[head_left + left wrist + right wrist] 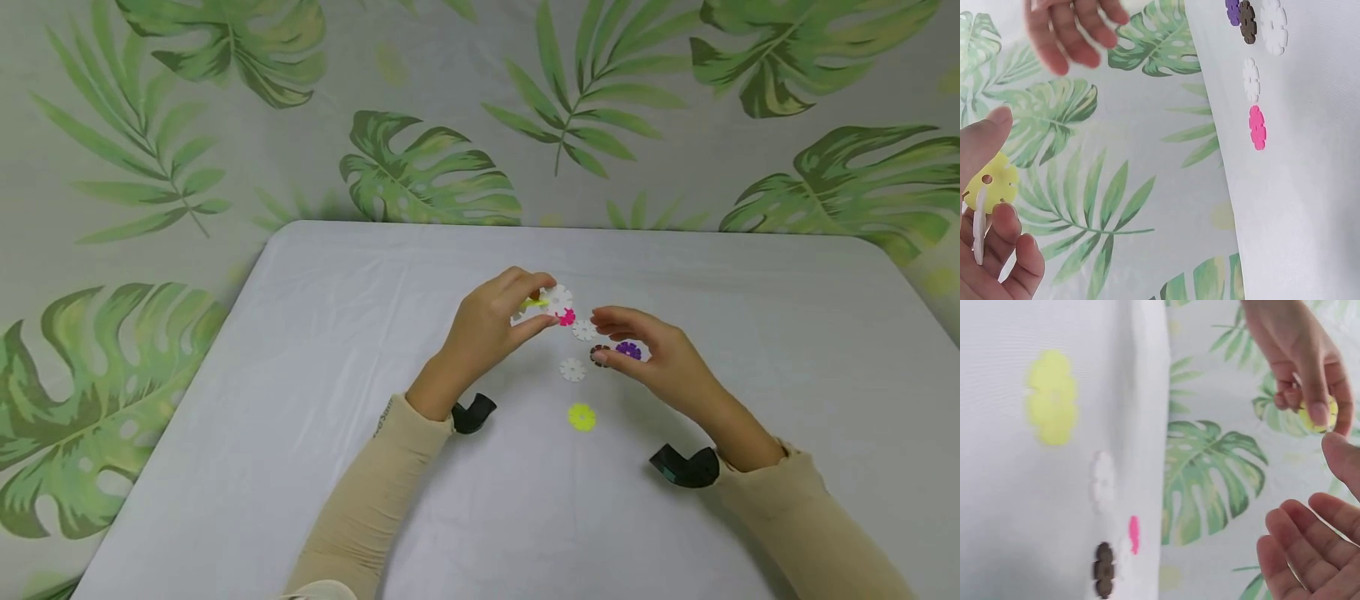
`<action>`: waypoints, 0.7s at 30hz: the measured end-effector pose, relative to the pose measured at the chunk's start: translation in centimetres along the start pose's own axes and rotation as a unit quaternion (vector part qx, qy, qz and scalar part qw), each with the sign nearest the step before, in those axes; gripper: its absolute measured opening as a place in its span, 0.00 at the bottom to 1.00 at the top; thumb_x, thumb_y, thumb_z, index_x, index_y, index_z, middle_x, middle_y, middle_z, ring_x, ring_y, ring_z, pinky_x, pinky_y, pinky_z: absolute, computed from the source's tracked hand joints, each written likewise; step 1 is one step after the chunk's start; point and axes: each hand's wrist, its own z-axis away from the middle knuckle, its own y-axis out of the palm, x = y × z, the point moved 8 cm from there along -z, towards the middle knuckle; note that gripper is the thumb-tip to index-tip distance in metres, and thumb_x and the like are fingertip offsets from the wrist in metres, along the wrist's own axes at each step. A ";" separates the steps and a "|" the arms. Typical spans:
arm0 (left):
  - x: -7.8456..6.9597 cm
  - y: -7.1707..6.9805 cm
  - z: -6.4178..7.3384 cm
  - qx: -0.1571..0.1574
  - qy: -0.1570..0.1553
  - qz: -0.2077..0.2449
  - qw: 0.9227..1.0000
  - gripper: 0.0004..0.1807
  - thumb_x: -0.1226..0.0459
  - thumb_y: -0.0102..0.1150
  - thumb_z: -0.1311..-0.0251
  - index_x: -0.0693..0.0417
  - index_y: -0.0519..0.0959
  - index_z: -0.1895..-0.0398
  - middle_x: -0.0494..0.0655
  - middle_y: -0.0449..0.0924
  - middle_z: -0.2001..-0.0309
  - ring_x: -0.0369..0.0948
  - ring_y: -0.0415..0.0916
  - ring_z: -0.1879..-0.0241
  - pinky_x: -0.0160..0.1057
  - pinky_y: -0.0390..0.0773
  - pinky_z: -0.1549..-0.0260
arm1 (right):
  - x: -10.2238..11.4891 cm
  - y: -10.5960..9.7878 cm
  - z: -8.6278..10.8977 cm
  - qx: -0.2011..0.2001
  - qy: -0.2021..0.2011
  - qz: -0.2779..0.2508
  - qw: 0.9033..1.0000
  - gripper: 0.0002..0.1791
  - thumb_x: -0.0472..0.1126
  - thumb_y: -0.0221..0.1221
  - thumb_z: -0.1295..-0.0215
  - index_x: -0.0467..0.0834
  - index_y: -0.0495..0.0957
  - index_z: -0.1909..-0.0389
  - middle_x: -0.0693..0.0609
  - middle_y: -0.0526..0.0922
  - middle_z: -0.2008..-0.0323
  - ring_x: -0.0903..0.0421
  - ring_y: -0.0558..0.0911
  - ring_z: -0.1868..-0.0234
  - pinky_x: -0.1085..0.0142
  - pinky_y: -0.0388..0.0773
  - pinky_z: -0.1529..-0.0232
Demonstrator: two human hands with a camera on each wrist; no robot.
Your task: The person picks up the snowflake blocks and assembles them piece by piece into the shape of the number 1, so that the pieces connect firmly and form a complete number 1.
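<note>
My left hand (491, 321) holds two notched, flower-shaped plastic discs above the far part of the table. One is a yellow disc (1000, 178); the other, a white disc (979, 228), stands edge-on against it in the left wrist view. Fingertips and thumb pinch the pair from either side. To its right, my right hand (660, 354) hovers with fingers spread and nothing between them. Beneath and between the hands lie a pink disc (1258, 128), a white disc (583, 331), a brown disc (1104, 570) and a purple disc (628, 351), the brown partly hidden by the right thumb.
Nearer the front lie another white disc (572, 370) and a yellow disc (582, 417). All rest on a white-covered table (300, 358). A leaf-patterned cloth (420, 83) hangs behind it. Black wrist mounts (684, 465) jut from both sleeves.
</note>
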 end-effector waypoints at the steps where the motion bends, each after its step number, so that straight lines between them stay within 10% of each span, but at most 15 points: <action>1: 0.0 0.0 0.0 0.001 -0.002 0.001 1.000 0.19 0.62 0.67 0.53 0.59 0.76 0.57 0.46 0.75 0.65 0.36 0.72 0.67 0.26 0.69 0.70 | -0.2 0.2 0.3 0.009 -0.001 0.001 1.000 0.26 0.37 0.64 0.48 0.40 0.70 0.46 0.48 0.76 0.52 0.54 0.77 0.56 0.73 0.71 0.55; 21: 0.2 -0.2 -0.1 0.003 -0.008 0.000 1.000 0.18 0.63 0.67 0.53 0.58 0.76 0.58 0.45 0.75 0.65 0.36 0.72 0.67 0.27 0.70 0.70 | -2.8 5.1 4.1 0.130 -0.012 -0.024 0.991 0.30 0.39 0.69 0.54 0.38 0.71 0.48 0.50 0.77 0.56 0.56 0.76 0.59 0.66 0.73 0.57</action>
